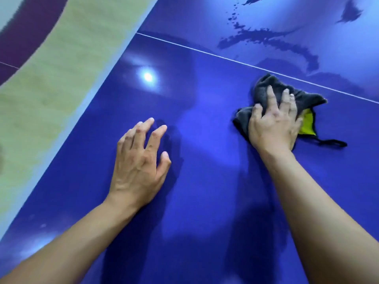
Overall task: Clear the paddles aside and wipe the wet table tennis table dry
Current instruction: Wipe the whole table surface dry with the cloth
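Observation:
The blue table tennis table (205,181) fills the view, with a thin white line (205,50) running across it. My right hand (272,121) presses a crumpled dark grey cloth (266,85) with a yellow patch flat on the table just below that line, fingers spread over it. My left hand (139,158) rests on the bare table surface to the left, fingers loosely spread and holding nothing. Streaks and drops of water (266,37) lie on the table beyond the white line at the upper right. No paddles are in view.
The table's left edge (82,111) runs diagonally from lower left to upper middle. Beyond it is a floor of pale wood (51,68) and dark maroon (30,21). A ceiling light reflects off the table (148,77).

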{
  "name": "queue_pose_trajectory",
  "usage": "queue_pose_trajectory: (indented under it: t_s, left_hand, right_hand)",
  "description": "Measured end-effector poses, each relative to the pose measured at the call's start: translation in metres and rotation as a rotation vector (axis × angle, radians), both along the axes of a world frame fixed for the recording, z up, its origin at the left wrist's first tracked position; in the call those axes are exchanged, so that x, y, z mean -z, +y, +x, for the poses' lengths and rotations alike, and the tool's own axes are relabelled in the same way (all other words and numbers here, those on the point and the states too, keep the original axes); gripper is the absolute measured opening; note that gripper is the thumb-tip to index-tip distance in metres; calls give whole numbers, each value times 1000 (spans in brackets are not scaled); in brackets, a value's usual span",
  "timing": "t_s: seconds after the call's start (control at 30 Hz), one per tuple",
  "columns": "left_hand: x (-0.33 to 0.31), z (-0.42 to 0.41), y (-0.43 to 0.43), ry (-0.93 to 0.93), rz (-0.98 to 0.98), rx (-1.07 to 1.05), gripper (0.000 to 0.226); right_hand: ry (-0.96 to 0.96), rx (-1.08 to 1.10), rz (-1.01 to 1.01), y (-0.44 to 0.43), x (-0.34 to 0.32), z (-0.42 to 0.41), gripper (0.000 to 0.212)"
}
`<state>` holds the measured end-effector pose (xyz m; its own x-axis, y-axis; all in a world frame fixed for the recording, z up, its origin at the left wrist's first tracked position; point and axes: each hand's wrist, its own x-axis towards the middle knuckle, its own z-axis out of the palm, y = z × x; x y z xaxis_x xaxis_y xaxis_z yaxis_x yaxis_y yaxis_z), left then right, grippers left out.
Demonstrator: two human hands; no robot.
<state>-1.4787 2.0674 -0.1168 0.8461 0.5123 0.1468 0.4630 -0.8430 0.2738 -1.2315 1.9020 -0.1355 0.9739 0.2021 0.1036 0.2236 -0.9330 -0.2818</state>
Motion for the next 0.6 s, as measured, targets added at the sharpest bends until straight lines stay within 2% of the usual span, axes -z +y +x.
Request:
queue_pose_trajectory:
  t_s: [0.2, 0.4, 0.5, 0.6]
  left_hand:
    - [4, -69, 88, -4, -18, -165, 54]
    - [4, -104, 131, -25, -43, -134, 50]
    - [6, -104, 136, -36, -61, -79, 50]
    - [5, -93, 135, -43, -70, -31, 50]
  right_hand:
    - [-47, -281, -23, 162, 5, -67, 60]
    - [-66, -660, 34, 275, 4, -126, 54]
    - [-20, -685, 78, 291, 5, -120, 52]
    - [23, -610, 50, 301, 0, -89, 52]
